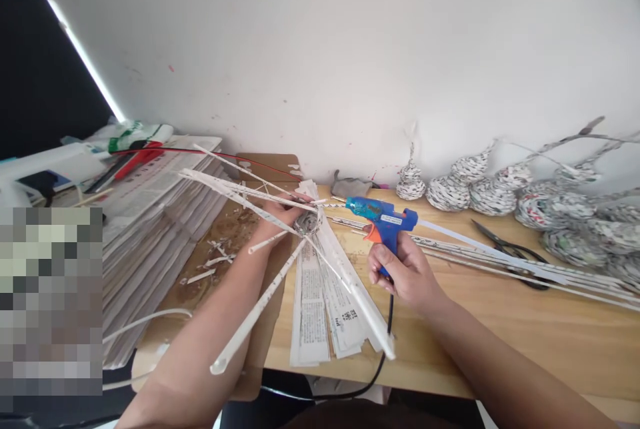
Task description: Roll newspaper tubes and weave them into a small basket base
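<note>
My right hand (404, 272) is wrapped round the handle of a blue hot glue gun (389, 219) with an orange trigger. Its nozzle points left at the woven piece, and a white glue stick (460, 240) trails from its back. My left hand (281, 214) is closed on a small weaving (307, 222) of rolled newspaper; its fingertips are partly hidden. Several rolled paper tubes (260, 305) spread out from that weaving like spokes. Beneath it, flat newspaper strips (311, 322) lie fanned on the table.
Woven paper gourds (493, 195) line the wall at right. Scissors (510, 252) lie among long paper rolls (595, 282). Tall newspaper stacks (165, 242) with a red-handled cutter (140, 159) stand left, beside a brown board (267, 169) bearing scraps. The gun's black cord (370, 385) hangs over the front edge.
</note>
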`<state>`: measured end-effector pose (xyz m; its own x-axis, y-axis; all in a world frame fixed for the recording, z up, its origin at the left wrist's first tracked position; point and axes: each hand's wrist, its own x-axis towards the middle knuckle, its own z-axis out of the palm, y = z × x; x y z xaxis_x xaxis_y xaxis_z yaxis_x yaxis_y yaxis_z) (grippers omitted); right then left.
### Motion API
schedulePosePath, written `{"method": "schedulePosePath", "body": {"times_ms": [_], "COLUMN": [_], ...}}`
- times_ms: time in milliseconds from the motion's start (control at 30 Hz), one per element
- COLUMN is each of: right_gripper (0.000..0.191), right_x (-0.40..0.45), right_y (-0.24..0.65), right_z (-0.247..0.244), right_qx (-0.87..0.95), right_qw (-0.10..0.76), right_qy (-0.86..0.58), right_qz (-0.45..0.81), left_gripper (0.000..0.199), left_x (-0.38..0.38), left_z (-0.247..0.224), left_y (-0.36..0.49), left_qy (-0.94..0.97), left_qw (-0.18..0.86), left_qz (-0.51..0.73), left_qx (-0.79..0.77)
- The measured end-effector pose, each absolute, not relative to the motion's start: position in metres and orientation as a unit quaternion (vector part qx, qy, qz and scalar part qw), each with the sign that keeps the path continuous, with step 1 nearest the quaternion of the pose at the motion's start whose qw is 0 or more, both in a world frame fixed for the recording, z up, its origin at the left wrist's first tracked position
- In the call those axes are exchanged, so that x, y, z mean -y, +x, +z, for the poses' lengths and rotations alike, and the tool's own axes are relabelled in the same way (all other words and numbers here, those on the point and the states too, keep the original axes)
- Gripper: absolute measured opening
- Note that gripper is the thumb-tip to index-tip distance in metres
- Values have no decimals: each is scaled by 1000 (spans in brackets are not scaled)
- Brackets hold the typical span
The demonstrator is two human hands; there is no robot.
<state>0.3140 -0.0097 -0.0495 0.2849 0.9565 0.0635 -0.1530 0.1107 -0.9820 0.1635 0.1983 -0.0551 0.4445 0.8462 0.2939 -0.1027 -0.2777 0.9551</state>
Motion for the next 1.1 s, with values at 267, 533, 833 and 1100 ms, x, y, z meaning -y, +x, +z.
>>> {"method": "schedulePosePath", "body": {"times_ms": [267,533,833,1100], "right_gripper": [31,31,33,35], "right_x": [8,10,11,11], "right_y": [316,318,322,322], "right_z": [-54,-53,-51,-49], "right_qx": [365,396,382,382], "right_qw": [639,635,645,631], "right_qy": [-509,-517,-514,-541], "right_qz": [446,415,417,405], "left_gripper": [24,25,23,20], "left_x": [-200,-194,-193,-193], "left_z": [-63,-59,-56,-58], "left_y": [165,165,165,164], "left_qy": [639,673,691,687], "left_qw": [579,558,534,529], "left_qz": [448,435,428,441], "left_qx": [-235,-217,-230,-232]}}
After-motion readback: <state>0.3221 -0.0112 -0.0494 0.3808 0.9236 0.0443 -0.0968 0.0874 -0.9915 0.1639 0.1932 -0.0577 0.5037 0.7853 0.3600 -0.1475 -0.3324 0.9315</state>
